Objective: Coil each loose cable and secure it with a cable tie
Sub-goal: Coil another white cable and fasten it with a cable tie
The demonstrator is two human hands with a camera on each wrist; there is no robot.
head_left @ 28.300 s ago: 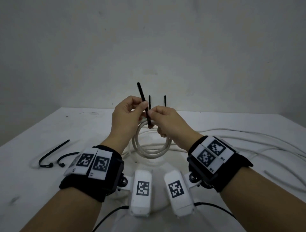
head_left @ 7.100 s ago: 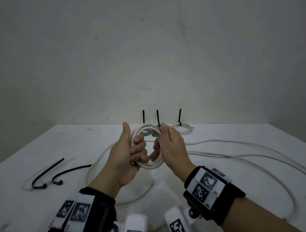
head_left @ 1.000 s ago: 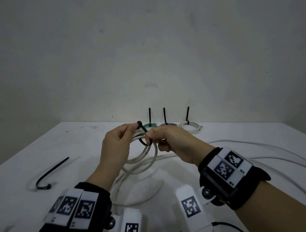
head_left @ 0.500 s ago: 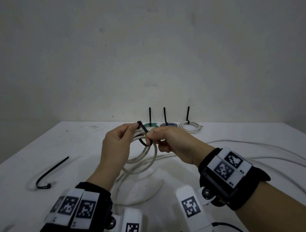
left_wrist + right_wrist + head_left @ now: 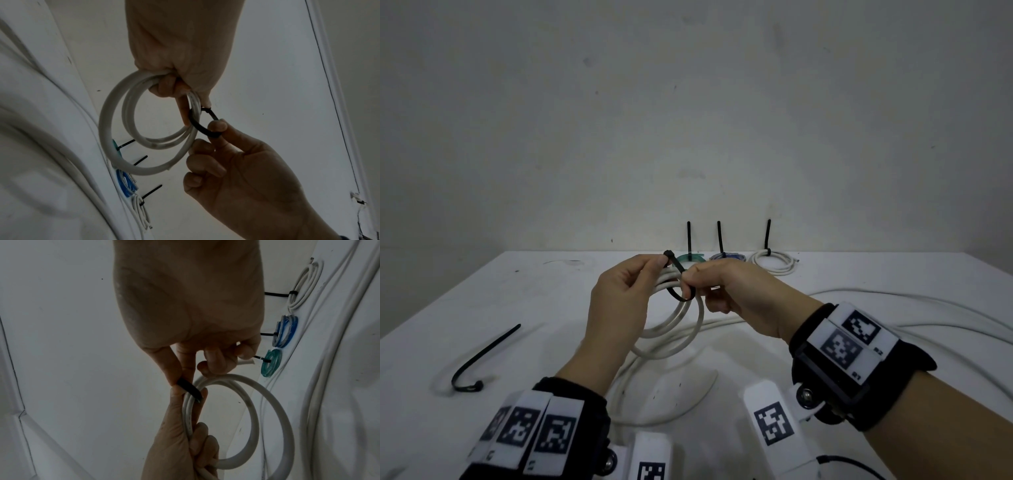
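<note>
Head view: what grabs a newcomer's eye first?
The two hands at centre: the left hand grips a white coiled cable while the right hand pinches a black plastic cable tie looped round it. Behind, three tied coils line the far edge of the white table; one spare black tie lies at left.

The white counter [image 5: 551, 308] carries a spare black cable tie [image 5: 479, 359] at left, three tied coils along its far edge, and loose white cable [image 5: 893, 298] at right.
</note>
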